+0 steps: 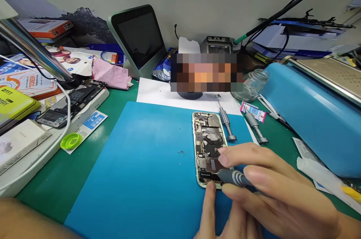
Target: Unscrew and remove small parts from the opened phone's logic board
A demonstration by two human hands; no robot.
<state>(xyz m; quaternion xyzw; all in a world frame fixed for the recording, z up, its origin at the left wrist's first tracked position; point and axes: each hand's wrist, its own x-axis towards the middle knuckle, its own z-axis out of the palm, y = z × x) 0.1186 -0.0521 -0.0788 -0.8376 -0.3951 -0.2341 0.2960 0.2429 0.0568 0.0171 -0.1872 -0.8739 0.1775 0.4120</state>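
An opened smartphone (199, 137) lies face up on the blue mat, its circuit board and inner parts exposed. My right hand (284, 190) grips a grey precision screwdriver (229, 176) between the fingers, its tip end over the phone's lower section. My left hand (222, 218) comes in from the bottom, with the index finger stretched out and touching the phone's lower edge; its other fingers are partly covered by the right hand. Left of the phone is a cluster of tiny metal pieces (182, 152). Another grey screwdriver (226, 121) rests just right of the phone's top.
Under everything is a blue mat (126, 178). A third screwdriver (256, 126) and a glass jar (252, 84) are at the right, near a blue machine (313, 118). Another dismantled phone (75, 101) and a green cap (71, 141) lie left; a screen device (138, 35) stands behind.
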